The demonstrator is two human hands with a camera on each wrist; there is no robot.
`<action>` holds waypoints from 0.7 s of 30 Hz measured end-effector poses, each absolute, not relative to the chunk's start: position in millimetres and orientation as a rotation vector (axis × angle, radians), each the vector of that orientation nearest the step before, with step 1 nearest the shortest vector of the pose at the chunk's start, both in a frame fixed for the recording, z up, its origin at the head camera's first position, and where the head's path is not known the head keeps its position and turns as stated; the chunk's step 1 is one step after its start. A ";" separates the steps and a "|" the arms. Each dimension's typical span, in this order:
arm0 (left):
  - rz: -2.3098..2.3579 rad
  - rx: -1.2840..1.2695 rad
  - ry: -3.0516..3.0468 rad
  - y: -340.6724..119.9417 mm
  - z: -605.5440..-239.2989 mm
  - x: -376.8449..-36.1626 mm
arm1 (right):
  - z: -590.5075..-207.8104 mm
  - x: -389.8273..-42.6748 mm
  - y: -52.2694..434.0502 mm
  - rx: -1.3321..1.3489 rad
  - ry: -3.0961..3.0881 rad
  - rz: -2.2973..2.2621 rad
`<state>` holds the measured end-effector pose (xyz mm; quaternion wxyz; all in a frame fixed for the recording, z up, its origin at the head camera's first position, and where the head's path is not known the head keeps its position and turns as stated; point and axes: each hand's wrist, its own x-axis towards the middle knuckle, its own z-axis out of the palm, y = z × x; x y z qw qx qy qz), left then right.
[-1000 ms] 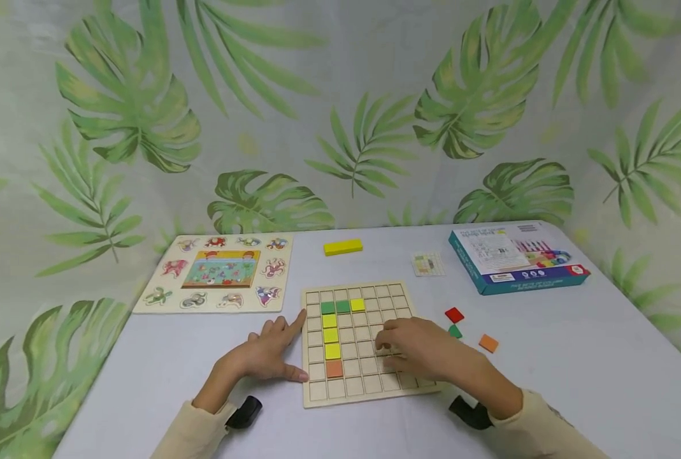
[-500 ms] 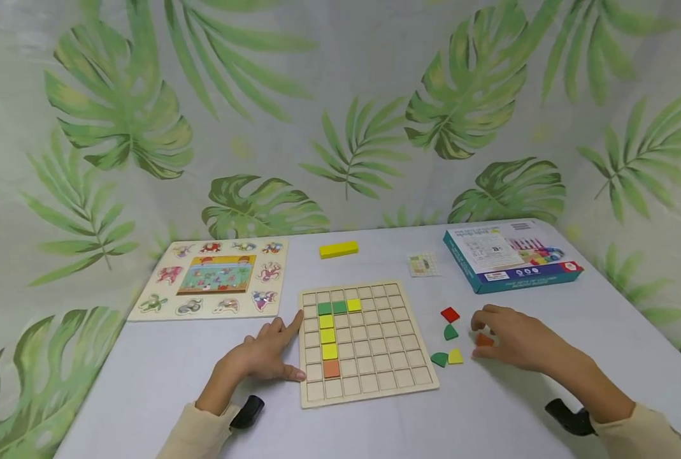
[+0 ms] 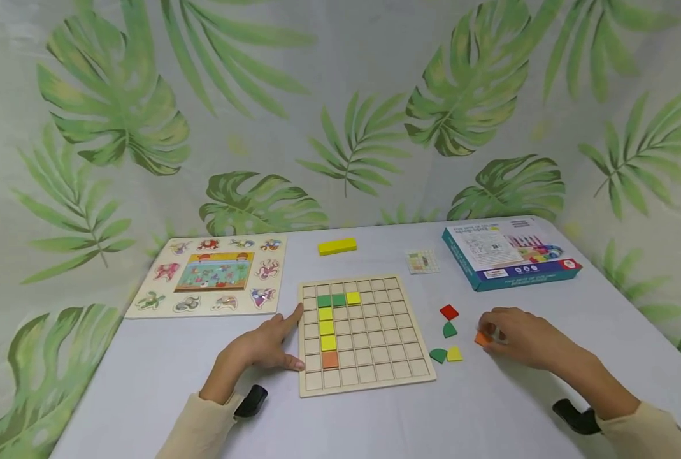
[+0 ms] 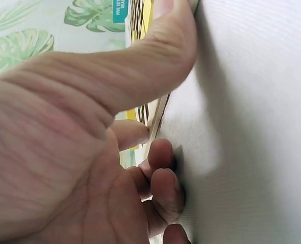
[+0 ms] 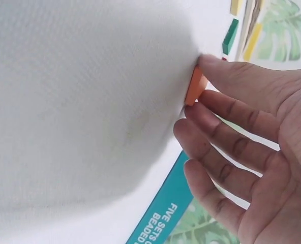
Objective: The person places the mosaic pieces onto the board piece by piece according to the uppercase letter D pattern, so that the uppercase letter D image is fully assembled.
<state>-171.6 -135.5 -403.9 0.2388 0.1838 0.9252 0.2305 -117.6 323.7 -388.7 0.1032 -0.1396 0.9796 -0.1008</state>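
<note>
While the grid board [image 3: 369,338] is touched by parted left-hand fingers [image 3: 291,321], an orange tile [image 5: 193,89] is pinched between bent right-hand fingers [image 5: 204,119].

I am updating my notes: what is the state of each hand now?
Left hand: open, touching the wooden grid board.
Right hand: closed, pinching an orange tile.
</note>
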 end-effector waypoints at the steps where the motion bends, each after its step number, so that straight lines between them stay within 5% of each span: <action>1: 0.634 0.499 2.534 -136.1 -404.1 -171.2 | -389.2 -118.2 322.5 -0.411 2.888 -0.301; 21: 0.678 0.488 2.465 -143.6 -406.0 -171.1 | -380.0 -125.8 264.7 -0.613 2.962 -0.300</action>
